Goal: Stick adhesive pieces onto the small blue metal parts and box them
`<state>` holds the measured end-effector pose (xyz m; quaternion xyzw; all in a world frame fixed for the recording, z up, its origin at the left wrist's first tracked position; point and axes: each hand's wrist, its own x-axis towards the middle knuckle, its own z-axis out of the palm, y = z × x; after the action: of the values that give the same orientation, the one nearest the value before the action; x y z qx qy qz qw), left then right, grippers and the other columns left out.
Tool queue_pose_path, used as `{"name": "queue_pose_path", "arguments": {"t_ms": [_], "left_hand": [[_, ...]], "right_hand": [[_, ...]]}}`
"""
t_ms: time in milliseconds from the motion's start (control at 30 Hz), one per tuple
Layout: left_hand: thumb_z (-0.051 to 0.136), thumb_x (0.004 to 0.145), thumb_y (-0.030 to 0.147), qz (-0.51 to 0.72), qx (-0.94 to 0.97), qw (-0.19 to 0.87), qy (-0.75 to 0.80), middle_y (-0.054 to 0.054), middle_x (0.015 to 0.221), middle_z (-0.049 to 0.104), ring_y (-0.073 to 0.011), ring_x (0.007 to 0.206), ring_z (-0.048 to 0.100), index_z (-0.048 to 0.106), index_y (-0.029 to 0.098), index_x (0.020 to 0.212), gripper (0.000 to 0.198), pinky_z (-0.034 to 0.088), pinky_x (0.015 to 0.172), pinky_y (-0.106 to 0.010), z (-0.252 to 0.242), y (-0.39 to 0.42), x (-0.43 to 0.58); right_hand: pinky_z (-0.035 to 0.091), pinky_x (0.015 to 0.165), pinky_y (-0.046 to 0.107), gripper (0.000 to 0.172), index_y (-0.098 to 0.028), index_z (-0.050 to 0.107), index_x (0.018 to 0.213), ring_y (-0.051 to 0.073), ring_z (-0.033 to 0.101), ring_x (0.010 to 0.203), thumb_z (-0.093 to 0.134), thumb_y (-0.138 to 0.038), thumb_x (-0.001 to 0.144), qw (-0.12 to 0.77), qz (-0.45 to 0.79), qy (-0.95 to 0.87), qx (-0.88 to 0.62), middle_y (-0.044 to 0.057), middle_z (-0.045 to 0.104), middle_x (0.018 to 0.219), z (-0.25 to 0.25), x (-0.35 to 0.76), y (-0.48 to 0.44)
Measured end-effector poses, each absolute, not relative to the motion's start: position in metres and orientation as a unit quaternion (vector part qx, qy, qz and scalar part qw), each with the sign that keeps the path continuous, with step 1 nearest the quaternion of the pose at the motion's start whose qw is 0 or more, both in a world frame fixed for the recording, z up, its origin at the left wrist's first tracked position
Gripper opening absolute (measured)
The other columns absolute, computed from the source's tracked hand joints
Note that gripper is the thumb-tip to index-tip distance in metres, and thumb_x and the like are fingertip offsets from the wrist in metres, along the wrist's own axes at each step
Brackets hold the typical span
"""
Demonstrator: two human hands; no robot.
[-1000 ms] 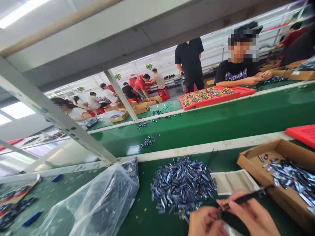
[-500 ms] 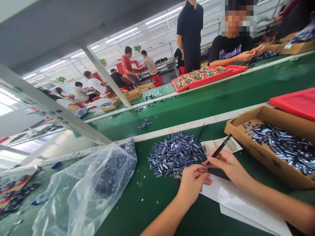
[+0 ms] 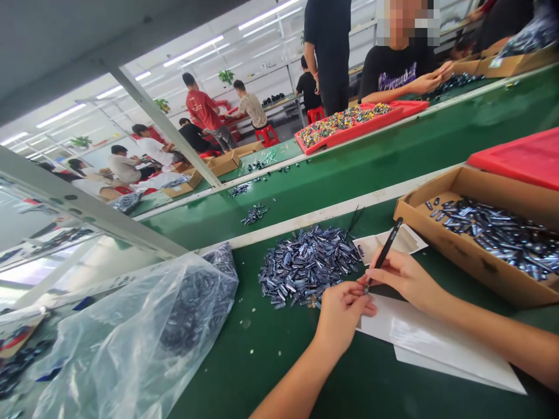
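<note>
Left hand (image 3: 343,317) is closed in a pinch, fingers (image 3: 358,308) drawn together right at the tip of the tool; anything between them is too small to tell. Right hand (image 3: 404,278) grips a slim black pen-shaped tool (image 3: 386,250) like a pen, tip angled down to meet the left fingers, so both hands seem to work one tiny spot. White paper sheets (image 3: 437,337) lie under the hands, probably a clean pale backing. Just left of the hands, a loose pile of small blue-grey metallic parts (image 3: 308,267) sits on the green conveyor belt (image 3: 244,361), within easy reach. More parts fill a cardboard tray (image 3: 454,256) on the right. A clear plastic bag (image 3: 131,343) of similar parts lies further left. Across the belt, a seated co-worker's hands (image 3: 432,78) work beyond a red tray (image 3: 349,131) of mixed coloured parts.
</note>
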<state>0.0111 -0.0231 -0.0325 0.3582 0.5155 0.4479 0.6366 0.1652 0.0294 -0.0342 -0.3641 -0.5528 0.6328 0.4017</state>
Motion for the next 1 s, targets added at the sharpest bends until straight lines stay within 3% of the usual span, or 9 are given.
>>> {"name": "queue_pose_path", "arguments": {"t_ms": [467,733,1000], "left_hand": [[0.068,0.067,0.015,0.435,0.357,0.637,0.527,-0.001,0.065,0.059,-0.0121,0.056,0.064,0.061,0.007,0.077,0.015,0.055,0.058,-0.022,-0.028,-0.022,0.011],[0.068,0.067,0.015,0.436,0.351,0.640,0.527,-0.001,0.066,0.059,-0.0125,0.057,0.065,0.062,0.008,0.079,0.015,0.055,0.059,-0.022,-0.030,-0.023,0.011],[0.072,0.066,0.020,0.446,0.340,0.655,0.506,-0.006,0.074,0.065,-0.0135,0.061,0.066,0.065,0.006,0.084,0.023,0.056,0.061,-0.024,-0.025,-0.024,0.008]], "right_hand": [[0.052,0.062,0.032,0.017,-0.020,0.054,0.074,0.019,0.063,0.067,0.062,-0.032,0.081,0.383,0.538,-0.637,-0.398,0.003,0.064,0.070,-0.031,0.163,0.024],[0.052,0.060,0.030,0.016,-0.020,0.053,0.075,0.020,0.065,0.070,0.059,-0.031,0.084,0.376,0.508,-0.665,-0.398,0.003,0.065,0.071,-0.035,0.163,0.023],[0.054,0.061,0.029,0.011,-0.019,0.059,0.082,0.017,0.065,0.068,0.052,-0.024,0.090,0.393,0.397,-0.757,-0.339,0.004,0.065,0.075,-0.039,0.166,0.018]]}}
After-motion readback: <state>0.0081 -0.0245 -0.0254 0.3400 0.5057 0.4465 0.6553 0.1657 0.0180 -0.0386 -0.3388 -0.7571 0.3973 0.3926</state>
